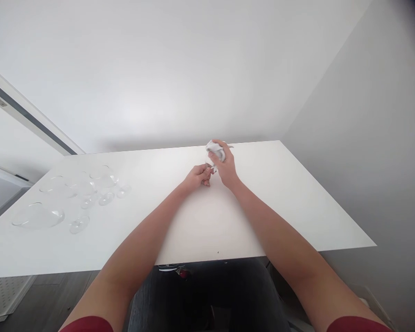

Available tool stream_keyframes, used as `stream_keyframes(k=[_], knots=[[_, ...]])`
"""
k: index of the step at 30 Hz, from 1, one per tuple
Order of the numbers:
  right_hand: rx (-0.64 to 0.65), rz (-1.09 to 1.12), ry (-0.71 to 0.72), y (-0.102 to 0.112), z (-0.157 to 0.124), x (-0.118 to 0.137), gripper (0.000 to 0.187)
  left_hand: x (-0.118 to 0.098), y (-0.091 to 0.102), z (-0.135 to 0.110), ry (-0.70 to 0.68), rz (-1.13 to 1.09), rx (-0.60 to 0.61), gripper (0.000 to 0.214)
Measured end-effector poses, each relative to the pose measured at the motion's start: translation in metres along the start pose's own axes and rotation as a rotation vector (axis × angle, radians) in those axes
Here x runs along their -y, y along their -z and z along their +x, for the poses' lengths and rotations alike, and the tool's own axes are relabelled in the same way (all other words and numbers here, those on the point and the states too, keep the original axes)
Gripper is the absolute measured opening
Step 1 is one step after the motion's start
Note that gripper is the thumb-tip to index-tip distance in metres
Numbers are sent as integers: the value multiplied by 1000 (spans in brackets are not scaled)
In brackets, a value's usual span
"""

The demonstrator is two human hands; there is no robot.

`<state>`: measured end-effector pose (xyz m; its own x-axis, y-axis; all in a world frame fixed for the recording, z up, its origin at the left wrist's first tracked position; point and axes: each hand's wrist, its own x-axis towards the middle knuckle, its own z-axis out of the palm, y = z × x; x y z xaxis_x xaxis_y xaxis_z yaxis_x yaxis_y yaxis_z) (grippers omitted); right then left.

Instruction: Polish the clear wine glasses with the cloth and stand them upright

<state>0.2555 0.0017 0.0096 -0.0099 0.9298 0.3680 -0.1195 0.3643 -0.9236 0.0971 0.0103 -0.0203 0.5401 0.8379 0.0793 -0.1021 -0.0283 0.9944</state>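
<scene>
My right hand [226,165] is wrapped round a crumpled white cloth [216,150] near the back edge of the table. Just to its lower left, my left hand [198,177] is closed with thumb and fingers pinched. Between the hands is a small clear piece, seemingly part of a wine glass; most of it is hidden by the fingers and the cloth. The two hands nearly touch, a little above the table top. Several clear stemmed wine glasses [38,216] stand or lie grouped on the left side; their exact pose is hard to make out.
The white table [152,168] runs along a white wall [180,74], with a grey wall [380,152] at the right. A white perforated basket [7,295] sits on the dark floor at lower left. A dark speck [217,252] lies near the front edge.
</scene>
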Motion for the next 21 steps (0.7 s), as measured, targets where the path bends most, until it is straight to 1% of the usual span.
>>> stream_keyframes(k=[2, 4, 6, 7, 8, 9, 11, 13, 14, 15, 16, 17, 18, 20, 21], knots=[[31, 179, -86, 1, 0, 4, 59, -1, 1, 0, -2, -16, 33, 51], [85, 283, -142, 0, 1, 4, 65, -1, 3, 0, -17, -58, 22, 49], [107, 287, -174, -1, 1, 0, 77, -1, 3, 2, -34, -94, -40, 47], [93, 252, -174, -2, 1, -3, 78, -1, 3, 2, -41, -106, -82, 46], [68, 189, -151, -3, 1, -7, 75, -1, 2, 3, -42, -108, -121, 45], [41, 94, -99, -4, 1, -12, 66, -2, 1, 3, -39, -100, -153, 43], [0, -172, 91, -4, 2, -19, 48, -2, -2, 3, -20, -52, -173, 37], [-19, -448, 310, -1, 4, -21, 39, -2, -5, 3, 3, 19, -143, 30], [-28, -547, 384, 1, 5, -21, 37, -1, -6, 3, 6, 51, -121, 27], [-48, -600, 423, 3, 6, -20, 34, -1, -6, 2, 4, 82, -101, 24], [-80, -604, 426, 5, 7, -18, 32, 0, -6, 2, -4, 114, -83, 21], [-120, -567, 395, 7, 9, -17, 30, 1, -6, 2, -16, 149, -70, 20], [-162, -499, 332, 9, 10, -15, 28, 2, -5, 1, -28, 187, -58, 20], [-235, -301, 135, 13, 14, -14, 27, 4, -3, 0, -41, 255, -35, 26], [-253, -185, 16, 15, 15, -15, 31, 4, -2, 0, -44, 269, -27, 30]])
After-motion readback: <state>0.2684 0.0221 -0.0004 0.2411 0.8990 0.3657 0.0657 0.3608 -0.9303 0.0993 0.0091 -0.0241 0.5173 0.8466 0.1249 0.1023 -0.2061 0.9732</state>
